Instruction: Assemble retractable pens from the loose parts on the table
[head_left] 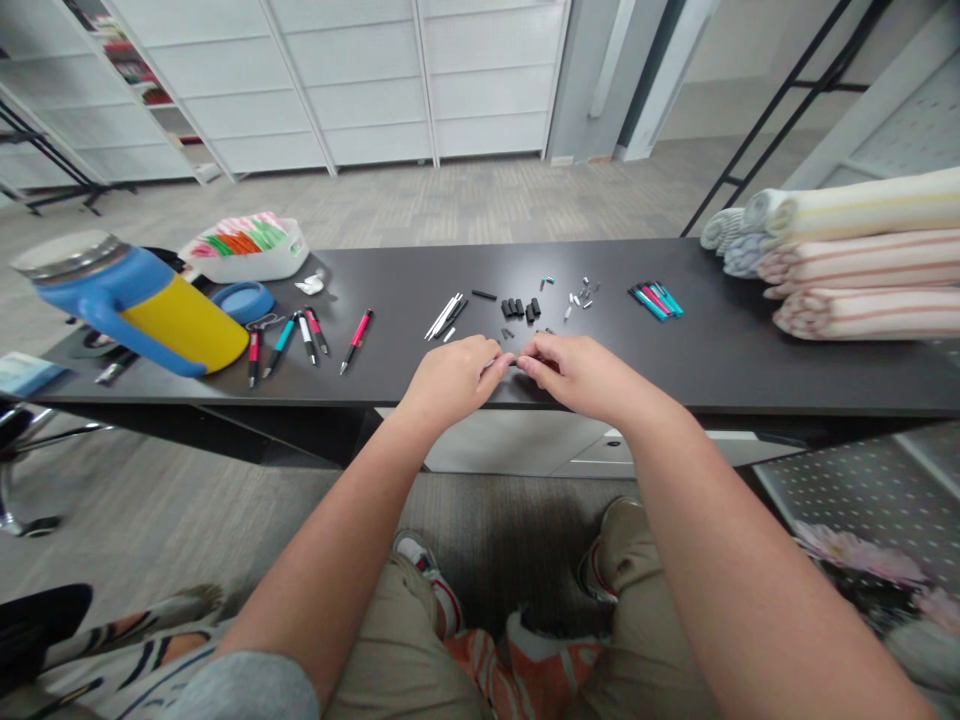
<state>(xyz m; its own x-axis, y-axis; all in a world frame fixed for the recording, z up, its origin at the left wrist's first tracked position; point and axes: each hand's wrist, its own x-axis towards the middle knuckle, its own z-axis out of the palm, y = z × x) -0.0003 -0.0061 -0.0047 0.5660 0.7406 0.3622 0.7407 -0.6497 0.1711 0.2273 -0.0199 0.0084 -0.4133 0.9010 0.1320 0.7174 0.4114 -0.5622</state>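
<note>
My left hand [455, 380] and my right hand [574, 368] meet fingertip to fingertip at the table's front edge. Both are closed in a pinch around something small and thin, mostly hidden by the fingers. Just beyond them lie several short black tubes [512, 308], perhaps pen grips. White pen refills [444, 316] and a few black slim pieces [484, 295] rest left of these. Small silver and white pen parts [583, 297] are scattered to the right. Farther right lies a group of teal and pink pen barrels [658, 299].
Whole pens, among them a red pen [357, 341], lie left beside a tilted blue and yellow mug [150, 305]. Behind stands a white basket [259, 262] of colourful packets. Rolled striped towels [862, 260] are stacked at the right end of the dark table [735, 370].
</note>
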